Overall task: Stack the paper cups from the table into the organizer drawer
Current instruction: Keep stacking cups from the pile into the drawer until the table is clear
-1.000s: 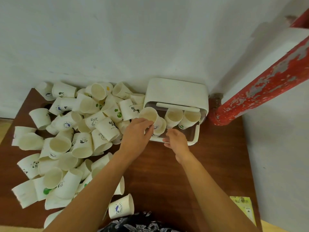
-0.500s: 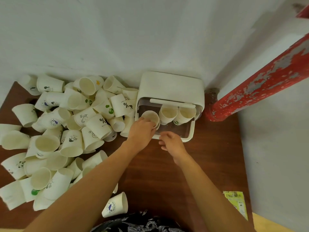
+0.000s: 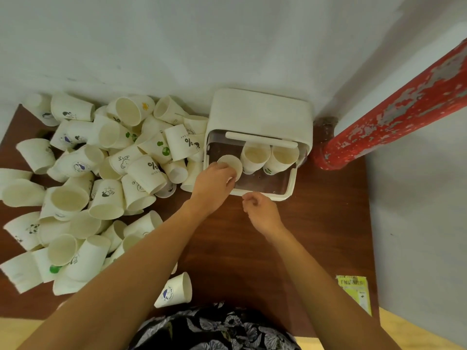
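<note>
The left hand was curled round a paper cup, holding it inside the left end of the pulled-out drawer. The right hand hovered just in front of the drawer's front edge, fingers loosely curled and holding nothing. Two more cups stood upright side by side deeper in the drawer, to the right of the held one. The white organizer sat against the wall. Left of the organizer a heap of loose cups lay tumbled across the brown surface, and one lone cup lay near the surface's front edge.
</note>
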### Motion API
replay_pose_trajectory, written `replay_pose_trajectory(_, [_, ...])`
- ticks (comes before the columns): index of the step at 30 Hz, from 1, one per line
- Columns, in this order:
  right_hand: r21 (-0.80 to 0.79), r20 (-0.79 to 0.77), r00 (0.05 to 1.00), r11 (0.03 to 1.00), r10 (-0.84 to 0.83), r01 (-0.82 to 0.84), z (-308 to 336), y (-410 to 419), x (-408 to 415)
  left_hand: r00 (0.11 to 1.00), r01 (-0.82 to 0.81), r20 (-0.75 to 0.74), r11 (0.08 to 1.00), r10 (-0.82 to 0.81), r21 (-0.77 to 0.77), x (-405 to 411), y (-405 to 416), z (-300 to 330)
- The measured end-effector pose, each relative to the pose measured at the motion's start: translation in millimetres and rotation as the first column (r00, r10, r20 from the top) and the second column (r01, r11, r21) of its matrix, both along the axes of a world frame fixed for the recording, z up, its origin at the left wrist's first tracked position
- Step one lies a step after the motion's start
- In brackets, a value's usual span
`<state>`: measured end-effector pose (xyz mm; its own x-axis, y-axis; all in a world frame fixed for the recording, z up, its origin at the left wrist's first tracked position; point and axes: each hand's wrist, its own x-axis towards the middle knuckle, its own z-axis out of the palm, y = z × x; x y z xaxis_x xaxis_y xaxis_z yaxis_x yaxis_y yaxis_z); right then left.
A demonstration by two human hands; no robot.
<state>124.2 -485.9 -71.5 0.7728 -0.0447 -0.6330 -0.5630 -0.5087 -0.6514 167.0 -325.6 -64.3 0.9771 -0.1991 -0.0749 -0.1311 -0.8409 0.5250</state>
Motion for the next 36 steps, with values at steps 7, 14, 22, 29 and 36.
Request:
replay_pose_trajectory(7, [-0.014, -0.054, 0.971, 0.972, 0.232, -0.233, 0, 34, -51, 0.994, -0.076, -0.075, 0.997, 0.075, -0.016, -79, 59, 1])
replay_pose_trajectory(14, [-0.08, -0.124, 0.912, 0.912, 0.391, -0.402, -12, 80, -115, 0.977, -0.163, -0.133, 0.985, 0.168, 0.05, -162, 120, -2])
replay_pose_trajectory(22, [-0.005, -0.392, 0.783, 0.85, 0.483, -0.528, -29, 114, -162, 0.955, -0.232, -0.144, 0.957, 0.258, 0.173, -210, 160, 0])
replay_pose_trajectory(29, [0.004, -0.322, 0.903, 0.954, 0.286, -0.301, -27, 116, -165, 0.965, -0.181, -0.123, 0.924, 0.233, 0.336, -215, 172, -13])
replay_pose_trajectory(36, [-0.141, -0.102, 0.966, 0.957, 0.24, -0.253, 3, 96, -133, 0.969, -0.147, -0.123, 0.899, 0.215, 0.412, -187, 177, -5])
